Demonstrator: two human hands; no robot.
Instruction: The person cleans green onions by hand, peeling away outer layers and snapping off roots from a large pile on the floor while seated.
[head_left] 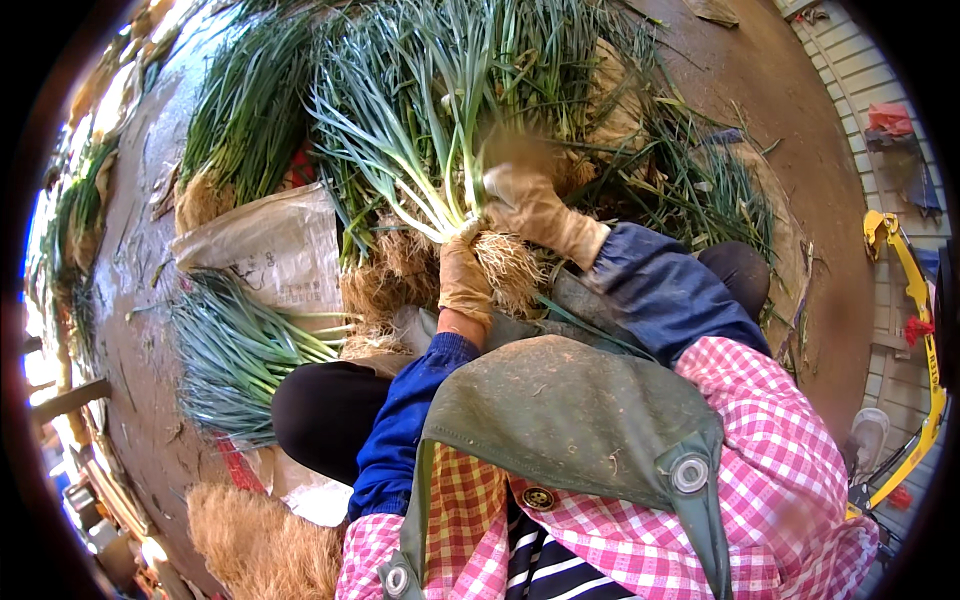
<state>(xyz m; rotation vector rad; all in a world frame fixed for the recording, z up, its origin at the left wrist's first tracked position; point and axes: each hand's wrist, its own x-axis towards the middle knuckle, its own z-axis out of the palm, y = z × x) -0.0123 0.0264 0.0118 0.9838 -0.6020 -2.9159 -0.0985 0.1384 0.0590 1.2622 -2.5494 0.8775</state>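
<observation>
My left hand (464, 278), in a tan work glove, is closed around the white lower ends of a bunch of green onions (425, 180). Their green leaves fan out away from me, and the pale, hairy roots (508, 268) stick out to the right of the fist. Just right of the stalks is my right hand (530, 205), gloved as well. Its fingers are smeared by motion and partly hidden, so whether they grip anything is unclear. More green onions (400, 50) lie heaped beyond both hands, with brown root clumps (385, 270) beside my left hand.
Left of my knee lies a smaller bundle of green onions (235, 350). Behind it are a pale printed sack (275, 245) and another bundle (250, 110). A heap of brown root fibres (260, 545) sits at lower left. Loose leaves (710, 190) and a yellow metal frame (915, 290) are at right.
</observation>
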